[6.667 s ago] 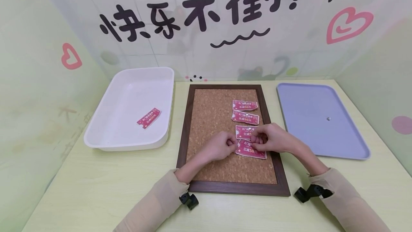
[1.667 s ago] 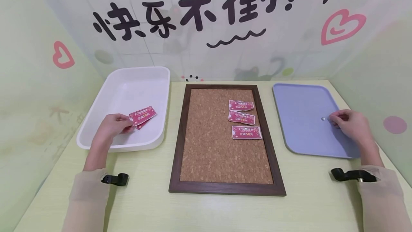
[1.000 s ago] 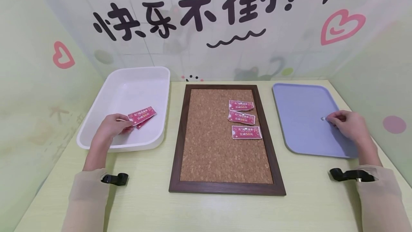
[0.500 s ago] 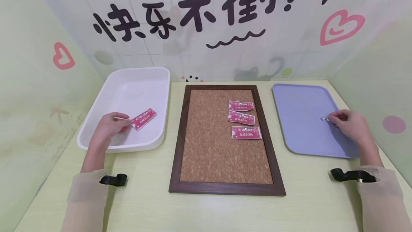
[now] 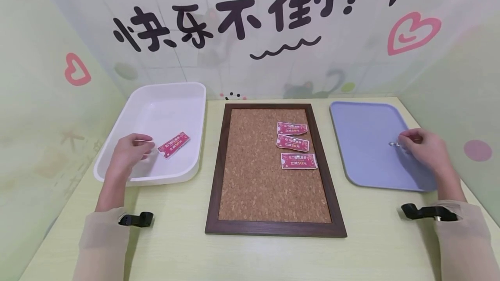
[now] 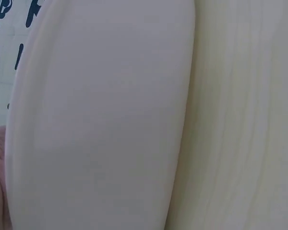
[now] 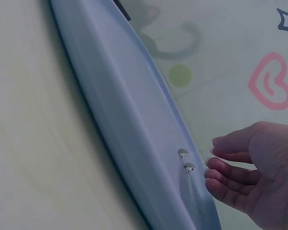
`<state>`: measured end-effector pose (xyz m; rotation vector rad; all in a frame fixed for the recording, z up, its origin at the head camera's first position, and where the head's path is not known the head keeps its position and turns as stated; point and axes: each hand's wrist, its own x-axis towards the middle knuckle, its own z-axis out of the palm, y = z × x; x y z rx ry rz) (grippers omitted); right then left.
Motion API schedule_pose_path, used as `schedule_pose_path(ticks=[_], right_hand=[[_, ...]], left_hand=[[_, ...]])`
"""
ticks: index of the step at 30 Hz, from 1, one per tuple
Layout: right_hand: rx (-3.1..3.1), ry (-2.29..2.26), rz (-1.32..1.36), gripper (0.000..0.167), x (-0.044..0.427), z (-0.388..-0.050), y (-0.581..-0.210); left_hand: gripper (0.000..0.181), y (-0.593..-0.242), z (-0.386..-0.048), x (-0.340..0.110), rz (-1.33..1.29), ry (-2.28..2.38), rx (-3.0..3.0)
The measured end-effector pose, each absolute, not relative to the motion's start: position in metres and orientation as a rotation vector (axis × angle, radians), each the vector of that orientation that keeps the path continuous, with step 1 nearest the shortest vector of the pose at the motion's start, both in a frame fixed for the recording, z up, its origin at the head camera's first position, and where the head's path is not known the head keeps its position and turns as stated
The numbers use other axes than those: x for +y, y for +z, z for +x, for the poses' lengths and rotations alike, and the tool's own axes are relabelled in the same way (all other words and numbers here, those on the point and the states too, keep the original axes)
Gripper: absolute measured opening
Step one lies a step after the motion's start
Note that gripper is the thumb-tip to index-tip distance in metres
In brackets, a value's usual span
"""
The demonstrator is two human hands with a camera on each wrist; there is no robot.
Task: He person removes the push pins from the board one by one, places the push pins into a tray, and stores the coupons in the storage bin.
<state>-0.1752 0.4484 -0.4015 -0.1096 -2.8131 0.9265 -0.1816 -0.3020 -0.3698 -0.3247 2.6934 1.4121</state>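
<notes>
My left hand [image 5: 130, 153] is over the near left part of the white tray [image 5: 156, 99], its fingers bent loosely and just short of a pink coupon [image 5: 173, 145]. No second coupon shows under that one. On the blue tray [image 5: 367, 129], two silver thumbtacks [image 7: 186, 160] lie side by side. My right hand [image 7: 249, 167] hovers beside them with its fingertips apart from the tacks and nothing between them. Three pink coupons [image 5: 299, 161] are fixed by tacks along the right side of the framed corkboard [image 5: 265, 177].
The corkboard's dark wooden frame [image 5: 273, 228] lies between the two trays on the pale table [image 5: 187, 250]. A printed wall [image 5: 230, 68] stands close behind, with side walls left and right. In the left wrist view the tray's outer wall [image 6: 110, 96] hides most of the left hand.
Both hands left the board, its lowest coupon went to the white tray over the one there, and a second tack reached the blue tray. The left fingers have let go of the coupon.
</notes>
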Motion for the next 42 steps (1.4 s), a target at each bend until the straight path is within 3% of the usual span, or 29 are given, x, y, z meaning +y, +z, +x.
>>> schedule_pose_path(ticks=[7, 42], right_hand=[[-2.791, 0.929, -0.079, 0.036, 0.436, -0.174, -0.392], [-2.722, 0.956, 0.269, 0.026, 0.353, -0.178, -0.361]], left_hand=[[0.046, -0.360, -0.180, -0.292, -0.300, 1.416, 2.741], [0.023, -0.329, -0.160, -0.197, 0.316, 1.577, 2.792]])
